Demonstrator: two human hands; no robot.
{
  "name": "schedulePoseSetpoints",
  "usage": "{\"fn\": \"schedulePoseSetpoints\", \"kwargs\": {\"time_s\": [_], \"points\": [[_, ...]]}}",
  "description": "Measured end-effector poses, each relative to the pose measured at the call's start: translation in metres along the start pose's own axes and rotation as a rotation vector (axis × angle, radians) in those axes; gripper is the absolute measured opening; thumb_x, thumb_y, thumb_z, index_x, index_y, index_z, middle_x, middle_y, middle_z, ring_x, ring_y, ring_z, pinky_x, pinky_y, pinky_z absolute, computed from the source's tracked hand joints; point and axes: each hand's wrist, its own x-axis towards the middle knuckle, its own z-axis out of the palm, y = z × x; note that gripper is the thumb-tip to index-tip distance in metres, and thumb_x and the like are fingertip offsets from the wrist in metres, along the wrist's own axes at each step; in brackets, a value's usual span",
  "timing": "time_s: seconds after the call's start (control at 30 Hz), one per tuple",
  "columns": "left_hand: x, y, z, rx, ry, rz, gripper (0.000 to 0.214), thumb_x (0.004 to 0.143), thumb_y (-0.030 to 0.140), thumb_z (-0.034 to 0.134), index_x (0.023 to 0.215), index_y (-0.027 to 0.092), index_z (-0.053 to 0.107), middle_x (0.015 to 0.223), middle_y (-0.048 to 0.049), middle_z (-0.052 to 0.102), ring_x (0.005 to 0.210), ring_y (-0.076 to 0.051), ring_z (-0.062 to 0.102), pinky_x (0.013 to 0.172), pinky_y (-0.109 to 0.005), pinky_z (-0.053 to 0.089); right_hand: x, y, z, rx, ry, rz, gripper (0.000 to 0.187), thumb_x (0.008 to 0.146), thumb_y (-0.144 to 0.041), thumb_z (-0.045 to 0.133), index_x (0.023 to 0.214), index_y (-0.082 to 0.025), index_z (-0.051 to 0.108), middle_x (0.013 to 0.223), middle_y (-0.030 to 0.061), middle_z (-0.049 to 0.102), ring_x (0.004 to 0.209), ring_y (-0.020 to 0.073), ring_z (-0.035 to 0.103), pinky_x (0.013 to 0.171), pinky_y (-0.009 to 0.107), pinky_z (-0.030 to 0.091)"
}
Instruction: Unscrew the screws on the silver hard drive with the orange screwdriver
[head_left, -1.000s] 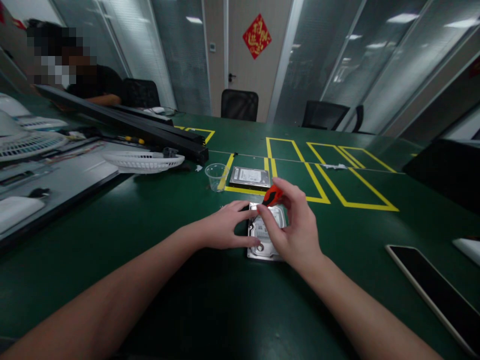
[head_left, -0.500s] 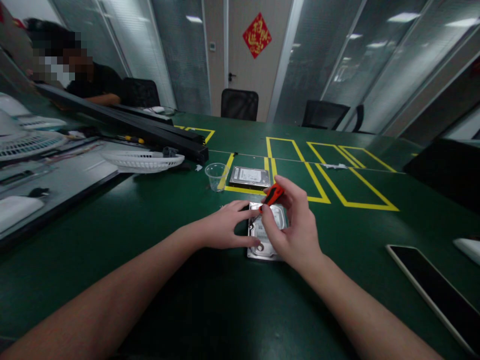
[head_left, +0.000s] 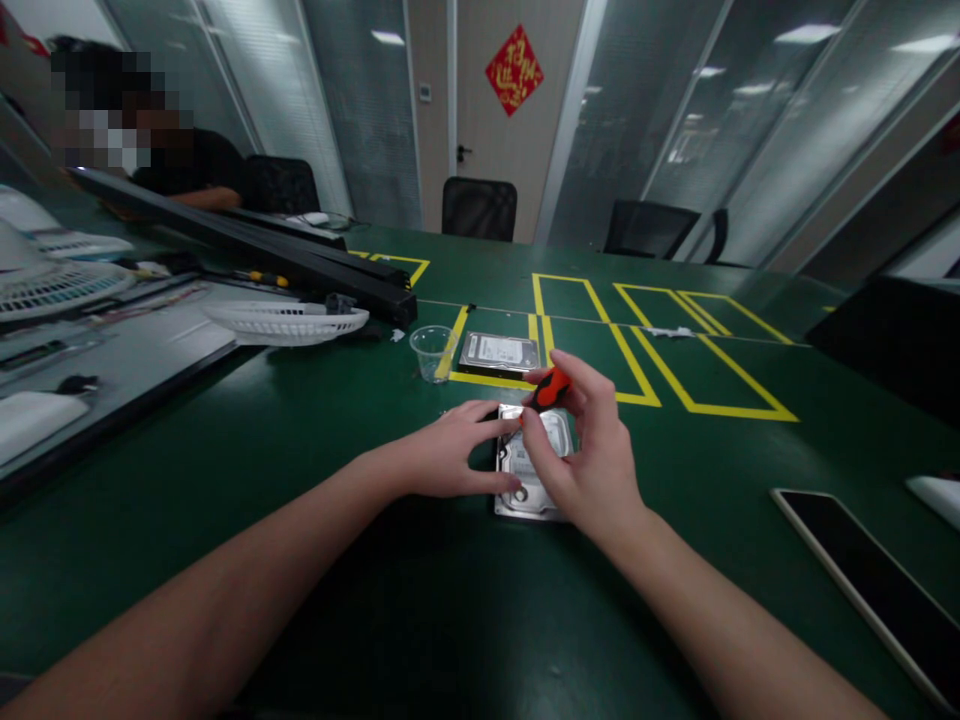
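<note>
A silver hard drive (head_left: pixel 534 505) lies flat on the green table in front of me. My left hand (head_left: pixel 450 452) steadies it from its left side, thumb on the near part of the top face and index finger reaching across towards the far part. In my right hand (head_left: pixel 592 450) is a red and black screwdriver (head_left: pixel 553 388), pinched between thumb and fingers and tilted over the drive. Its shaft slants down to the left, near my left index finger; where the tip sits I cannot make out. Part of the drive's right side is hidden by my right hand.
Beyond my hands, a second hard drive (head_left: pixel 501 352) lies within yellow tape, beside a clear plastic cup (head_left: pixel 433 355). Fan parts (head_left: pixel 289 322) and long black bars (head_left: pixel 300 250) occupy the left. A phone-like slab (head_left: pixel 862 590) lies right. Another person (head_left: pixel 202 165) sits far left.
The screwdriver's handle has turned slightly in my right fingers, showing more of its red side. My left hand and the hard drive have stayed in place.
</note>
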Motion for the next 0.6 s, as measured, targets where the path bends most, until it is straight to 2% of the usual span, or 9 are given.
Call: {"fn": "schedulePoseSetpoints", "kwargs": {"time_s": [0.2,0.3,0.43,0.5,0.6], "points": [[-0.0004,0.0011,-0.0006,-0.002,-0.004,0.006,0.078,0.094,0.068,0.080,0.160,0.033,0.059,0.175,-0.0133,0.043,0.162,-0.044,0.040,0.132,-0.065,0.035,0.0056,-0.0021,-0.0034,-0.121,0.019,-0.053,0.060,0.101,-0.017,0.070,0.157,-0.031,0.051,0.126,0.0082,0.070,0.097,0.0225,0.072,0.087,0.044,0.068],[0.0000,0.0016,-0.0008,0.000,-0.010,0.000,0.077,0.093,0.067,0.081,0.159,0.032,0.059,0.176,-0.0138,0.042,0.163,-0.045,0.038,0.132,-0.067,0.034,0.0044,-0.0030,-0.0025,-0.110,0.019,-0.047,0.066,0.101,-0.016,0.068,0.162,-0.031,0.047,0.134,0.0105,0.070,0.105,0.0253,0.074,0.090,0.046,0.069],[0.0004,0.0013,-0.0002,0.014,-0.007,-0.005,0.078,0.094,0.067,0.081,0.160,0.031,0.059,0.176,-0.0147,0.041,0.163,-0.045,0.037,0.132,-0.066,0.034,-0.0006,-0.0013,0.0000,-0.026,-0.007,0.009,0.073,0.101,-0.016,0.066,0.167,-0.030,0.038,0.147,0.0142,0.068,0.118,0.0297,0.076,0.103,0.054,0.067],[0.0003,0.0010,0.0001,0.021,-0.005,0.004,0.079,0.095,0.067,0.080,0.162,0.032,0.057,0.176,-0.0142,0.042,0.163,-0.044,0.038,0.133,-0.065,0.034,-0.0019,-0.0001,0.0003,0.008,-0.020,0.029,0.075,0.101,-0.016,0.066,0.168,-0.031,0.035,0.146,0.0137,0.068,0.114,0.0286,0.077,0.103,0.054,0.066],[0.0000,0.0005,0.0005,0.019,-0.005,0.000,0.082,0.094,0.068,0.080,0.163,0.030,0.056,0.174,-0.0155,0.044,0.162,-0.044,0.039,0.132,-0.065,0.035,-0.0004,0.0005,-0.0009,-0.037,-0.001,-0.003,0.073,0.100,-0.018,0.071,0.165,-0.031,0.041,0.141,0.0122,0.069,0.107,0.0267,0.075,0.095,0.050,0.068]]}}
